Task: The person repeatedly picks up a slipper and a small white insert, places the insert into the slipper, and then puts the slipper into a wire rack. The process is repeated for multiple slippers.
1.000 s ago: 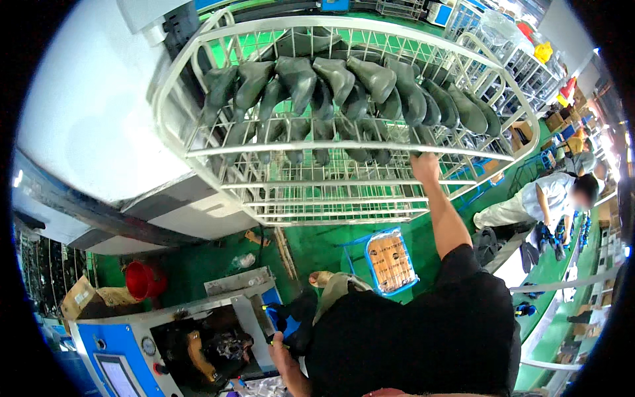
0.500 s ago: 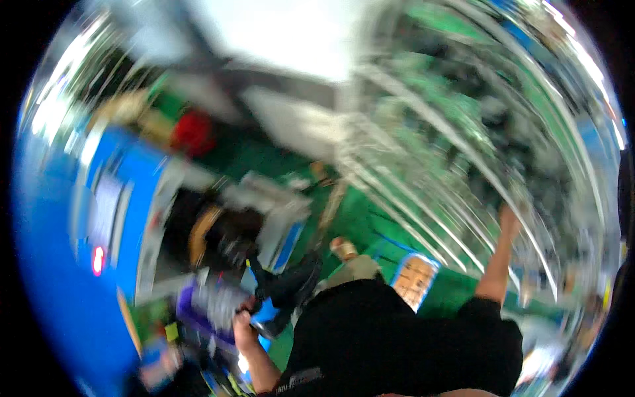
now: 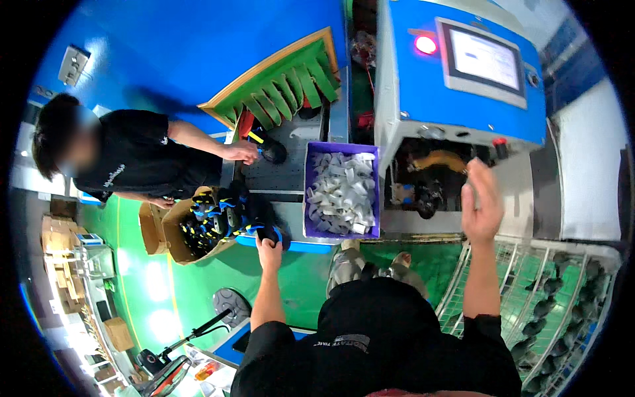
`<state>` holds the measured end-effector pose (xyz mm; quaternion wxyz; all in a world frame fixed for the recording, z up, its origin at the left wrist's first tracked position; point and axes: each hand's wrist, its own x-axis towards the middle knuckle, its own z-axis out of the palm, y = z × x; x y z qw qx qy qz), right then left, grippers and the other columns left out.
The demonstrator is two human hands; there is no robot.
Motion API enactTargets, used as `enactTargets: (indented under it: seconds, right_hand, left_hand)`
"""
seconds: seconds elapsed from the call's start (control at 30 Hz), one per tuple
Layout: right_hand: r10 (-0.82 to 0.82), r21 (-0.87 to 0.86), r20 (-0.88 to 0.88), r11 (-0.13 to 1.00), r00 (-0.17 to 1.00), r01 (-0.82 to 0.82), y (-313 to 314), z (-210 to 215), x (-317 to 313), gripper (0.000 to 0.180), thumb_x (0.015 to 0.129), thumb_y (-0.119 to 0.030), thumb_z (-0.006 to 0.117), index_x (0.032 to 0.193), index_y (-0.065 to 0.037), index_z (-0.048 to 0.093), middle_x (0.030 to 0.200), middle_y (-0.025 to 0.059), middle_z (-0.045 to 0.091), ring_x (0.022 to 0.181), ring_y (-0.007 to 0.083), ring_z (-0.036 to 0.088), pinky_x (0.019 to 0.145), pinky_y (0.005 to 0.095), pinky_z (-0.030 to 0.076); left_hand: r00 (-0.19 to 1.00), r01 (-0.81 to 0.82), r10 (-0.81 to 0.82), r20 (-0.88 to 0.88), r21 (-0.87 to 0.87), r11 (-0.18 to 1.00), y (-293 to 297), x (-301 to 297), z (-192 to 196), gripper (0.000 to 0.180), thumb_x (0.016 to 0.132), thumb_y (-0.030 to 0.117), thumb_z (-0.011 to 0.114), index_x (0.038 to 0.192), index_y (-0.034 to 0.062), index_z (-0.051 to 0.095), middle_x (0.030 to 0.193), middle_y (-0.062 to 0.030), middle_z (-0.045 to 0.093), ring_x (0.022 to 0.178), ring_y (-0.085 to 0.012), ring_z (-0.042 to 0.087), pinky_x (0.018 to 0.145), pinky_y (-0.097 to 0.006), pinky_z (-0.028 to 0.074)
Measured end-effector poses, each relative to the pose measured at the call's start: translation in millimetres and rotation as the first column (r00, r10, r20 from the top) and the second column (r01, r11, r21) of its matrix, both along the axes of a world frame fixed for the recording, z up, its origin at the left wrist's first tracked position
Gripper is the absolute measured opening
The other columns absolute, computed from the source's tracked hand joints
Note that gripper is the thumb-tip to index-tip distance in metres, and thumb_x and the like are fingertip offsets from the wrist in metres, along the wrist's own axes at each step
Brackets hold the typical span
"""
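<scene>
My left hand (image 3: 269,254) is closed on the collar of a black shoe (image 3: 266,223) with blue edging, beside a purple bin (image 3: 309,198). White curved plastic pieces (image 3: 340,192) fill that bin. My right hand (image 3: 481,204) is raised empty, fingers stretched out, in front of a blue machine (image 3: 410,99). Inside the machine's opening sit a tan curved part (image 3: 440,160) and a dark shoe-shaped form (image 3: 428,198), partly in shadow.
On the left a co-worker (image 3: 145,149) reaches to a black shoe (image 3: 272,151) by green strip flaps (image 3: 291,89). A cardboard box (image 3: 173,231) holds several black, blue and yellow shoes. Right of me stands a wire rack (image 3: 509,264) with dark shoe-shaped pieces. The machine has a lit red lamp (image 3: 425,45).
The view has swung from the wire rack toward the machine and bin. My right hand has left the rack and is now in front of the machine. The earlier frame is badly blurred.
</scene>
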<state>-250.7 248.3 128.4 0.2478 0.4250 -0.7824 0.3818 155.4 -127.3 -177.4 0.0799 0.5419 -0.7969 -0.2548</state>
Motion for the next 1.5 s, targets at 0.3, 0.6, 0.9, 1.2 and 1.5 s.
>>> enactTargets:
  seconds: [0.3, 0.6, 0.9, 1.2, 1.5]
  right_hand:
    - [-0.243, 0.130, -0.547, 0.921, 0.801, 0.368, -169.0, -18.3, -63.3, 0.046, 0.106, -0.033, 0.043, 0.130, 0.000, 0.063, 0.138, 0.0204, 0.064, 0.131, 0.0362, 0.059, 0.115, 0.0483, 0.034]
    - [-0.265, 0.169, -0.654, 0.862, 0.708, 0.479, -162.6, -37.7, -62.1, 0.051, 0.109, -0.038, 0.034, 0.135, 0.002, 0.052, 0.135, 0.0286, 0.060, 0.124, 0.0461, 0.059, 0.107, 0.0555, 0.040]
    - [-0.233, 0.205, -0.530, 0.898, 0.815, 0.389, -166.1, -25.1, -55.2, 0.049, 0.102, -0.029, 0.052, 0.141, 0.000, 0.050, 0.145, 0.0226, 0.055, 0.137, 0.0405, 0.050, 0.119, 0.0523, 0.029]
    - [0.365, -0.375, 0.927, 0.896, -0.088, -0.237, -124.9, -80.8, 87.1, 0.103, 0.073, -0.016, 0.089, 0.159, -0.006, 0.033, 0.157, 0.0123, 0.043, 0.143, 0.0287, 0.042, 0.119, 0.0444, 0.034]
    - [0.251, -0.428, 0.497, 0.903, -0.830, 0.017, 10.2, -66.0, 62.3, 0.047, 0.094, -0.027, 0.070, 0.127, 0.006, 0.062, 0.102, 0.0211, 0.073, 0.084, 0.0333, 0.074, 0.075, 0.0432, 0.062]
  left_hand:
    - [0.929, 0.140, -0.152, -0.336, -0.059, 0.988, -109.5, -164.8, 22.3, 0.046, 0.086, 0.019, 0.074, 0.124, -0.0014, 0.060, 0.124, -0.0218, 0.063, 0.118, -0.0387, 0.059, 0.102, -0.047, 0.048]
    - [0.776, -0.574, 0.582, -0.242, 0.112, 0.811, -269.4, -355.3, -105.6, 0.088, 0.064, 0.038, 0.093, 0.132, -0.0018, 0.053, 0.127, -0.0243, 0.063, 0.116, -0.0411, 0.063, 0.103, -0.049, 0.048]
    - [0.316, 0.321, 0.811, -0.492, 0.860, 0.396, -146.1, -219.8, 8.2, 0.049, 0.085, 0.034, 0.065, 0.123, 0.0028, 0.062, 0.105, -0.0091, 0.069, 0.090, -0.0304, 0.068, 0.079, -0.046, 0.057]
    - [0.632, 0.703, 0.095, -0.770, 0.620, 0.349, 96.7, -157.1, 198.0, 0.106, 0.065, 0.015, 0.096, 0.153, 0.0011, 0.040, 0.147, -0.0111, 0.053, 0.135, -0.0268, 0.048, 0.116, -0.044, 0.038]
    - [0.738, 0.675, -0.125, -0.663, 0.716, 0.178, 167.7, -167.5, 179.4, 0.024, 0.093, 0.010, 0.074, 0.112, -0.0026, 0.068, 0.099, -0.0029, 0.071, 0.083, -0.0095, 0.063, 0.077, -0.028, 0.054]
